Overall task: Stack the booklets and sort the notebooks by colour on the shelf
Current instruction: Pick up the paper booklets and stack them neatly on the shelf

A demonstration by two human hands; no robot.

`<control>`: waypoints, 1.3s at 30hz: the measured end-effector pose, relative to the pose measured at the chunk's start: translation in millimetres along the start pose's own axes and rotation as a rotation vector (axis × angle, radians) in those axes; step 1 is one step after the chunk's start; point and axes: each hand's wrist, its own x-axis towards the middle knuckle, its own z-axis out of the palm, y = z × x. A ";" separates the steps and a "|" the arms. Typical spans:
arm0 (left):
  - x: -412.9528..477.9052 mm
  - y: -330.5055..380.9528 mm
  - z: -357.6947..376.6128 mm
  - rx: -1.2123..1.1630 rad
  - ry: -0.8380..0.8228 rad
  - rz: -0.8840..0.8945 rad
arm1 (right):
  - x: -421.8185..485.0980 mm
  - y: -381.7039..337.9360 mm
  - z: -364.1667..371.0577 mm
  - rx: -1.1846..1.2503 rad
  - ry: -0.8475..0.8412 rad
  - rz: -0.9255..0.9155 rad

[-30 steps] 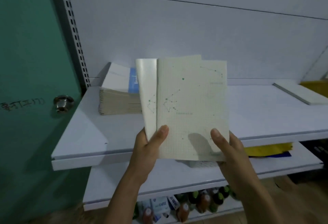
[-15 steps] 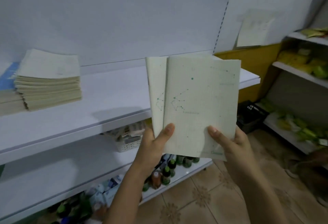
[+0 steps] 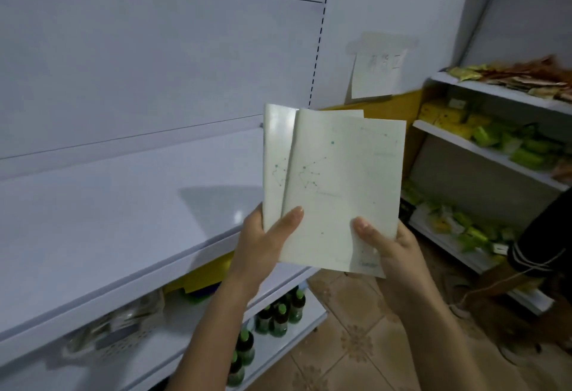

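Gripping two thin, pale-green paper booklets (image 3: 343,186) with printed dotted constellation lines, fanned apart and upright, in both hands. Pinched at the lower left corner by the left hand (image 3: 263,242), thumb laid flat across the front cover, fingers hidden behind. Pinched at the lower right corner by the right hand (image 3: 387,245), thumb likewise on the cover. Held off the flat white metal shelf board (image 3: 123,205), left of the grip. Below the left wrist, dark bottles (image 3: 280,321) with green caps. Above the grip, a pale taped paper note (image 3: 376,72) on the wall. Right of the grip, white side shelves (image 3: 464,144) of yellow and green packets.
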 end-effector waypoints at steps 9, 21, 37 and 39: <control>151.2 -20.3 33.9 0.139 0.074 -0.032 | 138.4 -5.4 -23.7 0.061 0.051 0.109; 264.5 -54.1 61.8 0.545 0.422 -0.046 | 303.8 -2.9 -36.2 -0.280 -0.098 0.042; 343.2 -104.1 55.2 0.971 0.718 -0.107 | 455.0 25.6 -17.5 -1.056 -0.376 -0.179; 338.0 -101.2 57.0 0.974 0.626 -0.060 | 458.9 27.7 -18.2 -1.029 -0.397 -0.171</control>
